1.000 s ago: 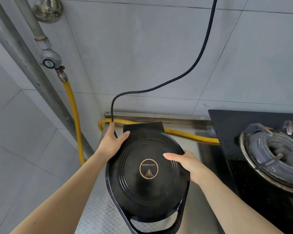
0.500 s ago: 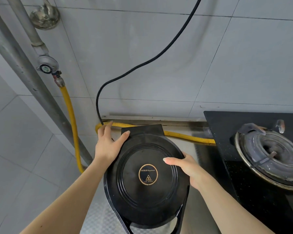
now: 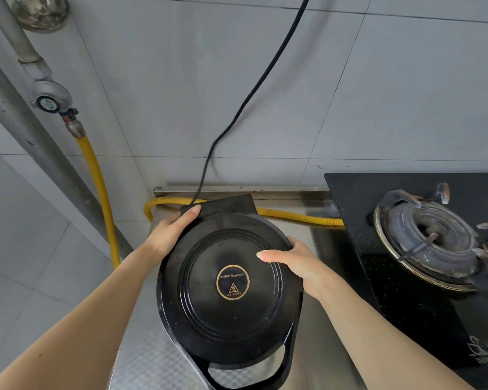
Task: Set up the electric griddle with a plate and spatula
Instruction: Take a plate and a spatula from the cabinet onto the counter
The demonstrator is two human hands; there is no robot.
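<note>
A round black electric griddle [image 3: 231, 313] with its lid closed and a gold-ringed logo on top sits on the steel counter [image 3: 150, 361]. My left hand [image 3: 171, 233] grips its back left rim, fingers reaching the hinge block. On the right rim rests my right hand [image 3: 296, 264], thumb lying on the lid. The griddle's black power cord [image 3: 254, 91] rises from behind the hinge up the tiled wall and out of view. The looped handle points toward me. No plate or spatula is in sight.
A black glass gas stove [image 3: 406, 291] with a worn burner [image 3: 431, 243] stands right beside the griddle on the right. A yellow gas hose [image 3: 102, 198] runs down from a valve [image 3: 50, 101] and along the back of the counter. Grey tiled walls enclose the corner.
The cord has swung from a loop at the left to a straighter line up the wall. My left hand has slid along the rim toward the hinge; both hands stay on the griddle.
</note>
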